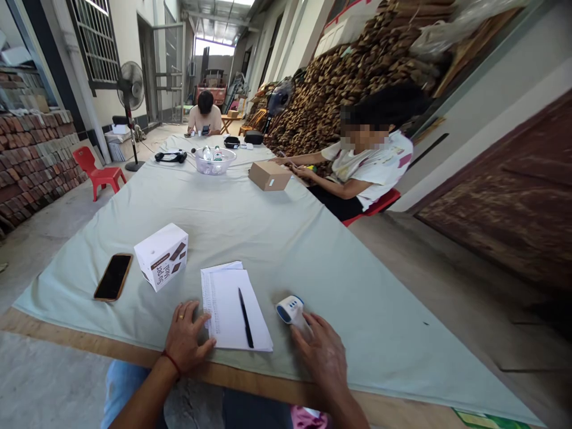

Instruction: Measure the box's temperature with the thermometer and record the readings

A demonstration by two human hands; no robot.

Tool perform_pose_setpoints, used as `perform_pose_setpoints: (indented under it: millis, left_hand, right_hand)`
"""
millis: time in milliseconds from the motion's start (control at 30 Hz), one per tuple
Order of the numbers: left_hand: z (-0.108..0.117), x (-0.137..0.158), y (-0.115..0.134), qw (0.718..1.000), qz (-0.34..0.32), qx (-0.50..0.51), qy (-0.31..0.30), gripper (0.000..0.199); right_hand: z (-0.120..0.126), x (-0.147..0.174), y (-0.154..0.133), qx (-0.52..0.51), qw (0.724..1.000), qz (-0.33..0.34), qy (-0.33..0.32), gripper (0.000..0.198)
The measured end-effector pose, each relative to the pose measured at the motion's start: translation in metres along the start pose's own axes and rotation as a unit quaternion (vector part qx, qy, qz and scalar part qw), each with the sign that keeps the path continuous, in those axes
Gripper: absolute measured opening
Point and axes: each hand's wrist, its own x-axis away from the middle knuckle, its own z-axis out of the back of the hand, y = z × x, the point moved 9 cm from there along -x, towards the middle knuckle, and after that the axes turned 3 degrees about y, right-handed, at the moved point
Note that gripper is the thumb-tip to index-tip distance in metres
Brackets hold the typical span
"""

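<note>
My left hand rests on the cloth at the table's near edge, fingers spread, with the thumb side at the left edge of a stack of paper sheets. Rows of handwriting run down the top sheet's left side, too small to read. On the sheets lies a black pen, pointing away from me. To the right of the paper, my right hand is closed around the handle of a white and blue handheld thermometer, held low at the cloth. Part of its handle is hidden by my fingers.
Left of the paper stand a white box and a dark-screened phone. Farther off are a cardboard box and a plastic basin with bottles. One person sits at the right side, another at the far end.
</note>
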Motion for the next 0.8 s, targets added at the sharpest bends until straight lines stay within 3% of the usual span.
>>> perform_pose_setpoints:
  millis: [167, 433, 800]
  left_hand:
    - [0.000, 0.000, 0.001, 1.000, -0.001, -0.004, -0.004, 0.047]
    - [-0.001, 0.001, 0.000, 1.000, -0.003, -0.004, 0.001, 0.046]
    - [0.001, 0.000, 0.001, 0.999, -0.005, 0.037, 0.015, 0.043]
  right_hand:
    - [-0.006, 0.001, 0.002, 0.023, 0.998, 0.020, -0.058, 0.046]
    - [-0.005, 0.002, 0.006, 0.021, 0.998, 0.011, -0.059, 0.040]
    - [-0.017, 0.009, 0.029, 0.098, 0.988, -0.056, -0.102, 0.054]
